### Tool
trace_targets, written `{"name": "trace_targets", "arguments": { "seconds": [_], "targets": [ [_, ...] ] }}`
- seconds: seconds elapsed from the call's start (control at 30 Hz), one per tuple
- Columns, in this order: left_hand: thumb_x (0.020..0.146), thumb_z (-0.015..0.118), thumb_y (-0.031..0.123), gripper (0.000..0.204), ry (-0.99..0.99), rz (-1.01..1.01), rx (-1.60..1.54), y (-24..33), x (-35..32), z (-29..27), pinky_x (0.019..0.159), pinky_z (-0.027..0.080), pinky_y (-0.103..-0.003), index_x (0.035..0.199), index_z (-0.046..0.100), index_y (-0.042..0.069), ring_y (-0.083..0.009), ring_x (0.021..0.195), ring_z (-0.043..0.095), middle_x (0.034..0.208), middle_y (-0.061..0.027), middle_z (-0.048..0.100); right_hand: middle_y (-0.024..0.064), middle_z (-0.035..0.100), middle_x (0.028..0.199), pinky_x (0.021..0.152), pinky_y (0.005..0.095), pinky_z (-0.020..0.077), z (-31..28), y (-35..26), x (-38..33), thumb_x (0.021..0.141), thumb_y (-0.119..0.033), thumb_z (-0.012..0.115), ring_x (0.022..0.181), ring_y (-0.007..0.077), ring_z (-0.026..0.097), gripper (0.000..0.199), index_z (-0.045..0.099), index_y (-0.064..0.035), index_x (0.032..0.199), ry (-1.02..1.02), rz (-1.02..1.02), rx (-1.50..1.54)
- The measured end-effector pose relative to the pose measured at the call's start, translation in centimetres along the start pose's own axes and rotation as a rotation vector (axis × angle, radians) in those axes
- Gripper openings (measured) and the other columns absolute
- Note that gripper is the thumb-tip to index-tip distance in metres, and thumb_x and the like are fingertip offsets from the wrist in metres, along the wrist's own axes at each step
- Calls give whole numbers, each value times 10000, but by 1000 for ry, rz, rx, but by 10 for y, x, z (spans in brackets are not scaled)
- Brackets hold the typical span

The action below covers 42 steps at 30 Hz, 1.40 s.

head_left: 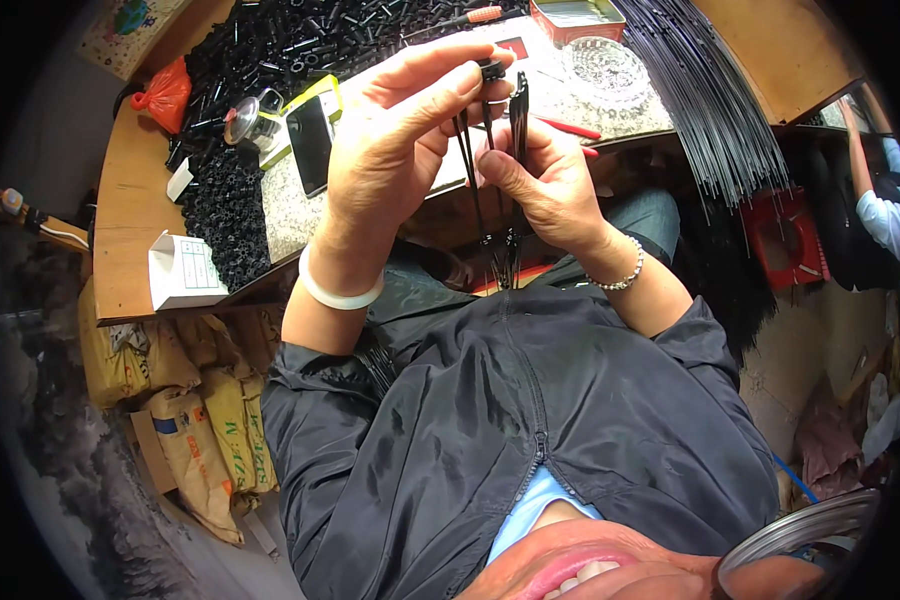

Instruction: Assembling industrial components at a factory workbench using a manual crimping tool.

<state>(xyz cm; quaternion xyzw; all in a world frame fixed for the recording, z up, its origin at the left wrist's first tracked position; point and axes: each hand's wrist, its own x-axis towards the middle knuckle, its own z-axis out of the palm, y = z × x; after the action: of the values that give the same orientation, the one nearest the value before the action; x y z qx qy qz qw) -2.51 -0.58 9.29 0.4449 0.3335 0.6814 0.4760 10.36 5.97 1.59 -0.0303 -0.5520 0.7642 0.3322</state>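
Observation:
My left hand (395, 140) pinches a small black round cap (491, 68) between thumb and forefinger at the top of thin black rods. My right hand (540, 185) grips a bundle of thin black rods (518, 120), held upright in front of my chest. The rods run down toward my lap (500, 262). A pale bangle sits on my left wrist and a beaded bracelet on my right. Both hands are close together above the table's front edge.
A heap of small black tubes (270, 60) covers the table's left side, beside a phone (310, 140), a small white box (183, 270) and an orange bag (163, 95). A long sheaf of black rods (720, 110) fans to the right. Sacks (210, 420) lie on the floor.

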Motion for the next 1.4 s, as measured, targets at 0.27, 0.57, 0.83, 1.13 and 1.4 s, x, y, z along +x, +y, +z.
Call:
{"name": "trace_targets", "arguments": {
  "seconds": [0.27,0.57,0.83,1.13,1.4],
  "targets": [
    [871,530,77,269,12,46,42,-3,-1,-1,834,473,-282,1118,521,-29,-193,935,601,1100,-172,565,-68,487,689,530,157,347,3,-1,-2,839,-183,637,611,-1,409,162,552,-47,813,24,38,49],
    [882,520,94,280,-3,6,11,0,0,0,850,475,-297,1132,516,-31,-213,963,595,1129,-212,545,-75,475,665,501,153,327,3,2,-4,841,-196,636,583,-7,388,174,547,-52,799,25,55,43],
    [813,603,42,333,-57,93,80,-8,-4,-6,855,479,-301,1124,518,-41,-205,983,576,1098,-161,562,-70,486,667,499,154,333,2,-1,-5,841,-202,635,584,-7,397,180,549,-48,803,21,73,33],
    [787,616,-3,267,-45,186,255,-10,-6,-5,803,490,-275,1045,581,-59,-166,895,581,1003,-134,588,-39,518,749,570,167,385,3,-4,-4,866,-215,600,652,12,444,194,544,-30,878,-34,32,25],
    [779,592,-45,238,-77,209,344,-5,-7,-6,787,489,-274,1016,598,-59,-188,860,588,1000,-167,591,6,549,817,783,244,441,-9,-14,1,887,-233,551,814,90,537,220,545,-31,976,-101,-54,114]
  ]
}}
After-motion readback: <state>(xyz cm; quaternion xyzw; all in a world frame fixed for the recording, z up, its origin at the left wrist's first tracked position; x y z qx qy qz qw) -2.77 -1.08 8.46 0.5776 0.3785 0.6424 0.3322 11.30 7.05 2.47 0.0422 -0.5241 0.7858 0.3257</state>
